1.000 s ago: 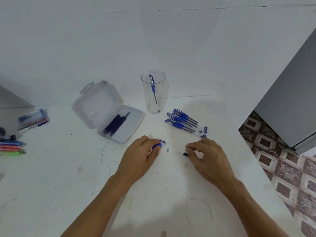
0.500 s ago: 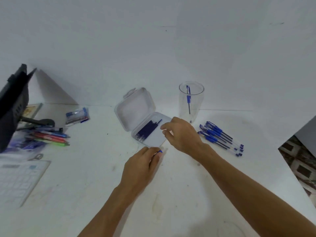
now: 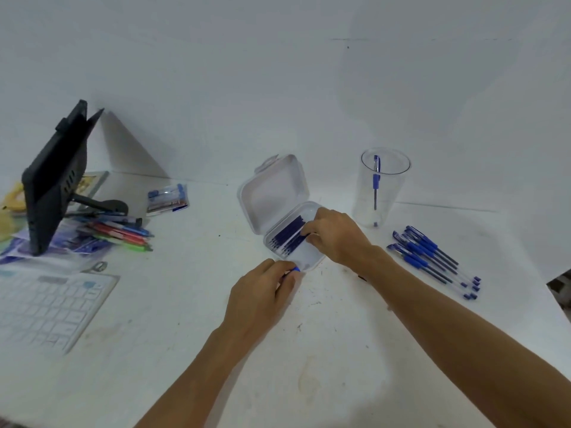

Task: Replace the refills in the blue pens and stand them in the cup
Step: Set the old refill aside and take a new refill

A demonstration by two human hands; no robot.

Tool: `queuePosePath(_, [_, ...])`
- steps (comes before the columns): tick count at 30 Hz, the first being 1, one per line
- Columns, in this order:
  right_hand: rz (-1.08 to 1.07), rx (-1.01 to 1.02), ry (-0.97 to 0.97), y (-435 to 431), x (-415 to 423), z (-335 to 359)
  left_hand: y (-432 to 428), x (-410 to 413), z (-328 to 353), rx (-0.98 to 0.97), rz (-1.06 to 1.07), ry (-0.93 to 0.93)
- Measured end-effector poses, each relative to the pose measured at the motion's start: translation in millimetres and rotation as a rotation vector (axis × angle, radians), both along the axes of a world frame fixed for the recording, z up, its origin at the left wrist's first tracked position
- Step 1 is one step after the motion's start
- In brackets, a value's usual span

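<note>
Right hand (image 3: 335, 236) in the open case (image 3: 272, 196) — curled fingers (image 3: 310, 231) pinch the refills (image 3: 287, 237). Left hand (image 3: 262, 291) grips a blue pen (image 3: 295, 269).

- refill case (image 3: 272, 196) open at the middle of the desk (image 3: 340, 350), lid propped up behind its tray; refills (image 3: 285, 239) in the tray
- cup (image 3: 392, 193) right of the case and slightly behind it; one pen (image 3: 375, 183) standing inside
- loose pens (image 3: 429, 256) side by side on the desk, right of the cup and nearer
- right hand (image 3: 336, 236) in the tray, fingertips on the refills; left hand (image 3: 259, 291) just before the case, gripping a pen part (image 3: 295, 269)
- far left: screen on a stand (image 3: 52, 180) at the back; keyboard (image 3: 46, 307) before it; heap of pens (image 3: 120, 231) between them; packet of pens (image 3: 167, 197) between stand and case
</note>
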State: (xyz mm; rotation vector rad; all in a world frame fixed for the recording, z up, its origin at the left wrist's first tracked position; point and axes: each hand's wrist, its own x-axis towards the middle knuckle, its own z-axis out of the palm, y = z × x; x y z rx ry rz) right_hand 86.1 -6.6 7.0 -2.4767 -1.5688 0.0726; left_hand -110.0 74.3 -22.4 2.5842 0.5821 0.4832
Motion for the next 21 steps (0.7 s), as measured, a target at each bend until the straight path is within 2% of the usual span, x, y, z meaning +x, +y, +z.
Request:
queuePosePath(13, [0.092, -0.032, -0.142, 1, 5, 1, -2, 3, 2, -0.017, -0.014, -0.014])
queuePosePath(18, [0.115, -0.061, -0.124, 2, 10, 2, -3, 3, 3, -0.026, -0.033, -0.026])
queuePosePath(21, [0.142, -0.066, -0.19, 2, 9, 3, -3, 4, 4, -0.035, -0.03, -0.026])
